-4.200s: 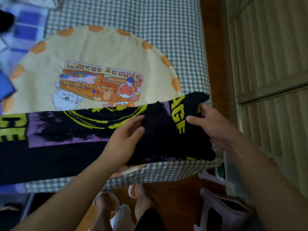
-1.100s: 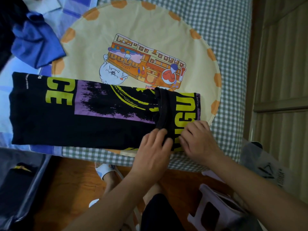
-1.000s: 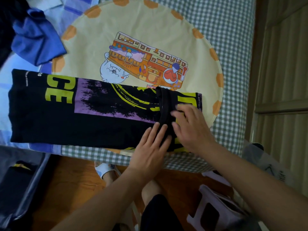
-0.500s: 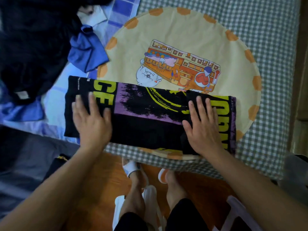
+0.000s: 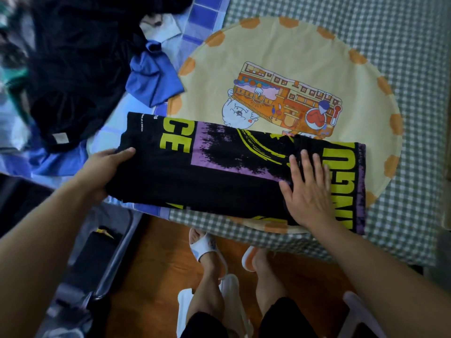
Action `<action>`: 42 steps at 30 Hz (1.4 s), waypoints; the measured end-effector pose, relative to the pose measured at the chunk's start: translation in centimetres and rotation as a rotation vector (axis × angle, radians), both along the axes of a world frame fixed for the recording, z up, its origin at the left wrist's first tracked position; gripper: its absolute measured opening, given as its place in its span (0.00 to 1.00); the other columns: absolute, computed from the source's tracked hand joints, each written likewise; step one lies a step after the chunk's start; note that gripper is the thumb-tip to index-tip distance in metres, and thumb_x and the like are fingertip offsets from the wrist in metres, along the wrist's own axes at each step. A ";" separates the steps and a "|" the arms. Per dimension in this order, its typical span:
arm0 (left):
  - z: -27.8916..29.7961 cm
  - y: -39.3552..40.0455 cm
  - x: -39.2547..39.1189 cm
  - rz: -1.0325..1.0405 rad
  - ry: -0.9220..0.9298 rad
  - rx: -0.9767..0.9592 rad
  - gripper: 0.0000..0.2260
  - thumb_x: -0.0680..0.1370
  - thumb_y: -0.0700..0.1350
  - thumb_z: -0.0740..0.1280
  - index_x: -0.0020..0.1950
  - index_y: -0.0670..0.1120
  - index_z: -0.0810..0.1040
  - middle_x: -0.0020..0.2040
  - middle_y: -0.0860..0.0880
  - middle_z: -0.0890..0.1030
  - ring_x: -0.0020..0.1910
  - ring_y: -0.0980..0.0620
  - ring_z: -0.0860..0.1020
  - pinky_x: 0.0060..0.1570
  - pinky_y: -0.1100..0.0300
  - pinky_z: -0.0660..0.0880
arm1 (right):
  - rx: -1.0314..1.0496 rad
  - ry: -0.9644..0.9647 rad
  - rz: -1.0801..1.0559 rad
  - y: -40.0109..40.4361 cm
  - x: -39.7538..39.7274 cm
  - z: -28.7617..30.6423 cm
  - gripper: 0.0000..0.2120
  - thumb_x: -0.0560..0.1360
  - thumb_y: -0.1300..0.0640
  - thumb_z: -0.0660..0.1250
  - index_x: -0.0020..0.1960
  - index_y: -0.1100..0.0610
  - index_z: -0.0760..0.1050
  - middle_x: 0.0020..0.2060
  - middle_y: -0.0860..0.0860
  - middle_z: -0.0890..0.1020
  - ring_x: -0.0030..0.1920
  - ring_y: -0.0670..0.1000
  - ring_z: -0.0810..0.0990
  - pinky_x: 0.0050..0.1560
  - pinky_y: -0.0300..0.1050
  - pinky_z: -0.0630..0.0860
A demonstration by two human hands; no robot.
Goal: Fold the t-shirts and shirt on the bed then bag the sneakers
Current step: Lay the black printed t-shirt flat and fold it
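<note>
- Black t-shirt (image 5: 219, 172), soft printed cotton, folded into a long band across the bed (image 5: 402, 45) edge
- Left hand (image 5: 105, 167) gripping its left end, thumb on top
- Right hand (image 5: 307, 191) flat, fingers straight, pressing the right part

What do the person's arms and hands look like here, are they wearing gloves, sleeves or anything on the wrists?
Both arms are bare as far as the picture shows, with no sleeves in view. The left hand and right hand wear no gloves, and no rings, watch or wristband can be seen.
</note>
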State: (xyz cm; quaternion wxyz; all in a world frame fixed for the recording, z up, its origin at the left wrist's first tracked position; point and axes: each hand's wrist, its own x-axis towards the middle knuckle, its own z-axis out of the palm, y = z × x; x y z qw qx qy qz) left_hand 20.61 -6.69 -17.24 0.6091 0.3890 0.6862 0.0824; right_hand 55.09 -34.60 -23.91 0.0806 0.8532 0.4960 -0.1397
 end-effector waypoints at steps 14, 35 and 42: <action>8.8 -9.9 17.5 -0.831 0.166 0.380 0.37 0.79 0.43 0.65 0.82 0.57 0.49 0.60 0.50 0.81 0.51 0.44 0.81 0.48 0.53 0.77 | 0.136 0.212 0.025 -0.8 1.1 1.6 0.29 0.85 0.40 0.44 0.83 0.50 0.49 0.82 0.50 0.49 0.82 0.53 0.43 0.80 0.58 0.45; -6.9 -12.5 20.1 -1.245 0.757 0.808 0.28 0.82 0.65 0.36 0.82 0.61 0.39 0.84 0.50 0.42 0.81 0.43 0.37 0.77 0.35 0.39 | 0.335 0.476 -0.819 -5.4 7.1 4.4 0.35 0.81 0.46 0.65 0.82 0.54 0.54 0.74 0.53 0.67 0.73 0.55 0.66 0.70 0.55 0.68; -3.6 -13.9 20.6 -1.115 0.560 0.810 0.28 0.83 0.58 0.56 0.82 0.58 0.52 0.84 0.45 0.46 0.82 0.40 0.39 0.78 0.38 0.40 | 0.430 0.795 -1.085 -5.2 9.2 5.7 0.21 0.76 0.49 0.73 0.66 0.52 0.76 0.55 0.48 0.83 0.53 0.50 0.83 0.56 0.52 0.80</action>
